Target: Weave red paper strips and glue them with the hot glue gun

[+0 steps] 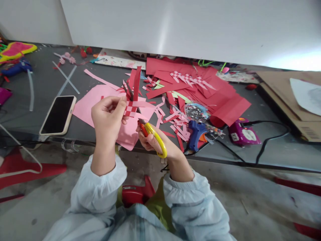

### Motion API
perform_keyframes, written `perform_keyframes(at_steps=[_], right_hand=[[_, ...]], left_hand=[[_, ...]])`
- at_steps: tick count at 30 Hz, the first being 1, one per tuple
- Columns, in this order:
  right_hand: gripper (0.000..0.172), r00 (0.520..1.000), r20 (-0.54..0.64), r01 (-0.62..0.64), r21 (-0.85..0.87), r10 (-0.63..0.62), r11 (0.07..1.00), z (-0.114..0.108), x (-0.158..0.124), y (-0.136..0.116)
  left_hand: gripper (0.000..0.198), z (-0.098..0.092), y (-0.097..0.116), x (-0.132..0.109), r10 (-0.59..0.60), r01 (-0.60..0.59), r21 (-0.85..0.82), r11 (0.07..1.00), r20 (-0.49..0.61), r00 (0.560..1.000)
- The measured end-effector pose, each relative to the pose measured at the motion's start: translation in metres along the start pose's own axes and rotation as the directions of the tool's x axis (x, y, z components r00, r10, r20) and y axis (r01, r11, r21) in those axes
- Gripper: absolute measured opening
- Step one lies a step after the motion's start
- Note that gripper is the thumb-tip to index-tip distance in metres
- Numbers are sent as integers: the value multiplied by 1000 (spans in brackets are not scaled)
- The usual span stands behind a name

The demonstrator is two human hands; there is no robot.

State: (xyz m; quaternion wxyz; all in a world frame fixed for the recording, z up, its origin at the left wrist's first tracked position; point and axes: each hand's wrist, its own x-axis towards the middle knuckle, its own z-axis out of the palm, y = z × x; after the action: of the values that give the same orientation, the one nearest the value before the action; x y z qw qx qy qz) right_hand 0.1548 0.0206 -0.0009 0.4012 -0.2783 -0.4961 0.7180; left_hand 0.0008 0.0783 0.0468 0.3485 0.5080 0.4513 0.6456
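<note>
Between thumb and fingers, my left hand (107,115) pinches a small woven piece of red and pink paper strips (130,108). A red strip (136,83) stands up from its top, and pink ends stick out to the right. My right hand (150,139) is wrapped round the yellow handle of a pair of scissors (156,139). Their blades point up and left, spread around the woven piece near its right part. Below the hands lie pink paper sheets (87,103). Finished-looking checkered woven pieces (188,78) rest on the red paper behind.
Red paper sheets (225,92) and pink paper scraps (180,124) cover the middle. A blue glue gun (197,135) and a purple box with a cable (244,132) stand right. A phone (59,115) and clear glue sticks (66,80) lie left. Cardboard (281,97) is far right.
</note>
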Motion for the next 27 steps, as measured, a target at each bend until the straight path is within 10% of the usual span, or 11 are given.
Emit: perform_keyframes(at_steps=[27], right_hand=[[41, 997, -60, -54, 5, 55, 999, 0, 0, 4]], left_hand=[[13, -4, -2, 2, 40, -48, 115, 992, 73, 997]])
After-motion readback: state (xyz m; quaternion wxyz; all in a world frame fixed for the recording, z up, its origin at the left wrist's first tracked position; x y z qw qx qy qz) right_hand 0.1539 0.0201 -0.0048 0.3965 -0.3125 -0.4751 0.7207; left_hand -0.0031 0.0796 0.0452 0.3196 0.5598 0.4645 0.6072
